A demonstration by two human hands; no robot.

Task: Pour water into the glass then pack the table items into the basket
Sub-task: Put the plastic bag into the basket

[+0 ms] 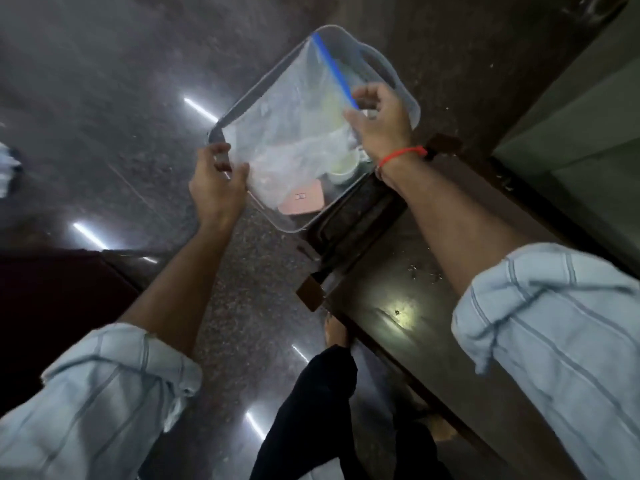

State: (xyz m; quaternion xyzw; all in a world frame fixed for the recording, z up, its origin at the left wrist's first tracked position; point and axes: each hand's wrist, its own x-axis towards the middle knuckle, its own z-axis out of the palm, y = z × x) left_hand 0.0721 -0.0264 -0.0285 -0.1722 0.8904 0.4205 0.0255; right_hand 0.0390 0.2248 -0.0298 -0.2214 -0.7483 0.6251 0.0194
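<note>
A clear plastic basket is held above the dark floor, past the end of a low dark table. My left hand grips its near-left rim. My right hand is at the right side and pinches the blue zip strip of a clear plastic bag that lies over the basket's contents. Under the bag I see a white cup and a flat pink item. No glass or water vessel is visible.
The polished stone floor mirrors ceiling lights. A grey-green wall or cabinet rises at the right beyond the table. A dark maroon surface lies at the left. My dark-trousered leg and bare foot stand beside the table edge.
</note>
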